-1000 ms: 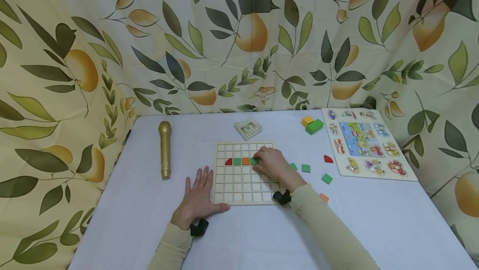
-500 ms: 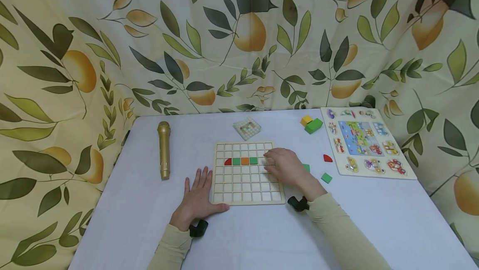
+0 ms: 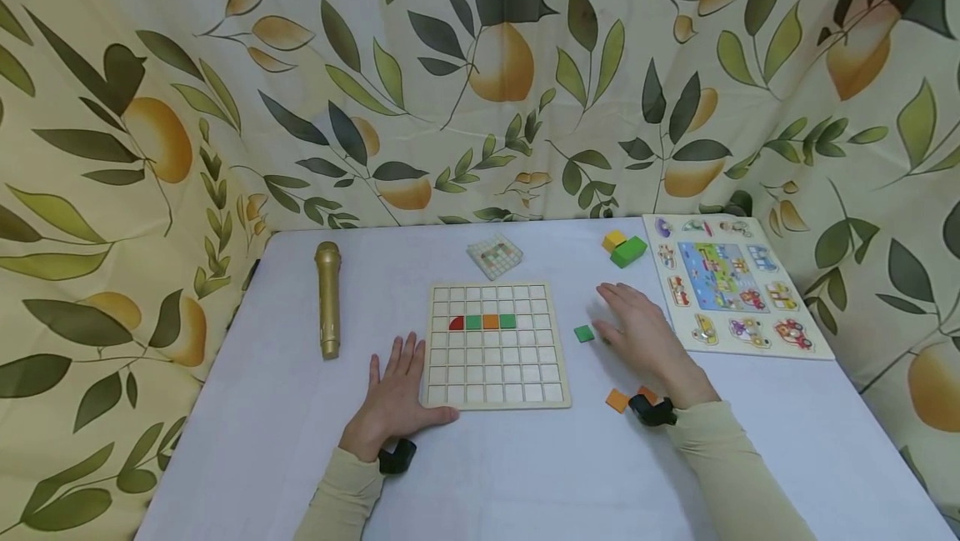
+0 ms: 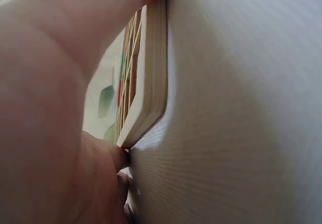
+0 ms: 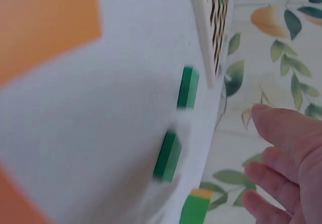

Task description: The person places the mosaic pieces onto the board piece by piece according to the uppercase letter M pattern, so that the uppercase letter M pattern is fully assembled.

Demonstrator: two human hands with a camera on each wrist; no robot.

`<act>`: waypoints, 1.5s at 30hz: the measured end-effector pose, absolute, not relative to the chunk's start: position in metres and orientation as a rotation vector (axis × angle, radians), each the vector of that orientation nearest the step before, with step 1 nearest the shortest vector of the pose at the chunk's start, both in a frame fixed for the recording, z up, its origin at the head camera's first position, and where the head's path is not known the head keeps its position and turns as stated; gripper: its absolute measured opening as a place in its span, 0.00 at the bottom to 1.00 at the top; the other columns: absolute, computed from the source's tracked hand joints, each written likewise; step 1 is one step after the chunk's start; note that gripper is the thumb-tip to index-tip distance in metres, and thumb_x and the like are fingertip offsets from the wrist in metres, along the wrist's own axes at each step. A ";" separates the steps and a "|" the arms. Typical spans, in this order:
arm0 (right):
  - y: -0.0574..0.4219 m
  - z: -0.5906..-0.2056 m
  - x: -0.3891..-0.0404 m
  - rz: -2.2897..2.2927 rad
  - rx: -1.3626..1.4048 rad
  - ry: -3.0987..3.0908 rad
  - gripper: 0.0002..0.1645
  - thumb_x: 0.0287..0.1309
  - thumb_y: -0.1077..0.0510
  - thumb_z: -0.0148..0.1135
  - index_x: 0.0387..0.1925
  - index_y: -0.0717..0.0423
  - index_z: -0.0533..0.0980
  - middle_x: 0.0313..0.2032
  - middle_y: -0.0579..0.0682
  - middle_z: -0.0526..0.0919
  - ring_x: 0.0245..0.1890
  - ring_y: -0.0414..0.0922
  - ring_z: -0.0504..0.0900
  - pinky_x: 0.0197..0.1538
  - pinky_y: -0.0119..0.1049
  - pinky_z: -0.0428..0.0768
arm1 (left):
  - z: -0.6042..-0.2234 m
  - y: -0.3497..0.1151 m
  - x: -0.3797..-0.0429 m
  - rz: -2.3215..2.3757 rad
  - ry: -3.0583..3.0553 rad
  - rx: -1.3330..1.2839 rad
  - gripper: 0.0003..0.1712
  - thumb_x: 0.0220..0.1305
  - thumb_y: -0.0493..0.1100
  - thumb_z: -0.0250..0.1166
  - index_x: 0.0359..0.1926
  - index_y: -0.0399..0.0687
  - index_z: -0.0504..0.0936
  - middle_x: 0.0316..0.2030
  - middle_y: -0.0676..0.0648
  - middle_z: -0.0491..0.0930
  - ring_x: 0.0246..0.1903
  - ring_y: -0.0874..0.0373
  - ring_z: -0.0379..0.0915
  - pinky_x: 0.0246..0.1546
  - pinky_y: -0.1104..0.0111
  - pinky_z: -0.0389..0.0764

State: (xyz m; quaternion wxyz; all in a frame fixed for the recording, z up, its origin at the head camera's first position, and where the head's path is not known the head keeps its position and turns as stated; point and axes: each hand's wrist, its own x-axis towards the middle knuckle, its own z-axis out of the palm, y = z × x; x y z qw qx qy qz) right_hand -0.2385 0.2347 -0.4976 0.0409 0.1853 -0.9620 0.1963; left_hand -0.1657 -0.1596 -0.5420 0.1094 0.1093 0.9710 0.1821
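A wooden grid board (image 3: 491,374) lies in the middle of the table. Along one of its rows sit a red quarter-round tile (image 3: 457,323), a green tile (image 3: 473,323), an orange tile (image 3: 491,322) and a second green tile (image 3: 507,322). My left hand (image 3: 395,397) is spread on the cloth at the board's lower left corner, its fingers and thumb against the edges. My right hand (image 3: 645,337) hovers right of the board with nothing visibly held. A loose green tile (image 3: 584,333) lies left of its thumb; another green tile (image 5: 167,156) shows in the right wrist view.
Orange tiles (image 3: 617,400) lie near the right wrist. A small pattern card (image 3: 495,257) sits behind the board. Green (image 3: 628,252) and yellow (image 3: 614,240) blocks and a picture puzzle board (image 3: 675,320) are at the back right, a gold microphone (image 3: 329,299) at the left.
My right hand has let go of the green tile on the board and moved right, over the loose tiles. The left hand stays where it was.
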 end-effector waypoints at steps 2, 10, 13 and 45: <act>0.244 -0.498 -0.239 0.590 0.531 -2.951 0.35 0.64 0.55 0.63 0.67 0.68 0.65 0.65 0.65 0.68 0.67 0.64 0.59 0.65 0.61 0.57 | -0.542 -0.160 -0.165 0.539 2.857 0.325 0.73 0.43 0.80 0.64 0.77 0.41 0.45 0.76 0.41 0.37 0.74 0.45 0.27 0.66 0.42 0.30; 0.277 -0.499 -0.239 0.665 0.299 -3.077 0.38 0.64 0.53 0.64 0.67 0.69 0.63 0.65 0.69 0.64 0.67 0.67 0.56 0.64 0.64 0.56 | -0.541 -0.160 -0.166 0.541 2.864 0.329 0.73 0.44 0.80 0.64 0.77 0.41 0.45 0.76 0.41 0.37 0.74 0.45 0.27 0.66 0.42 0.30; 0.285 -0.501 -0.238 0.693 0.206 -3.123 0.40 0.63 0.52 0.65 0.68 0.69 0.62 0.65 0.71 0.63 0.65 0.68 0.57 0.62 0.66 0.58 | -0.541 -0.160 -0.166 0.535 2.865 0.331 0.72 0.44 0.80 0.64 0.77 0.40 0.46 0.76 0.41 0.38 0.74 0.45 0.27 0.66 0.42 0.30; 0.292 -0.519 -0.245 0.510 0.187 -3.053 0.18 0.58 0.64 0.69 0.47 0.70 0.79 0.41 0.64 0.77 0.42 0.61 0.72 0.46 0.57 0.71 | -0.543 -0.161 -0.166 0.550 2.871 0.327 0.72 0.44 0.79 0.64 0.77 0.41 0.45 0.76 0.41 0.38 0.74 0.46 0.27 0.66 0.42 0.30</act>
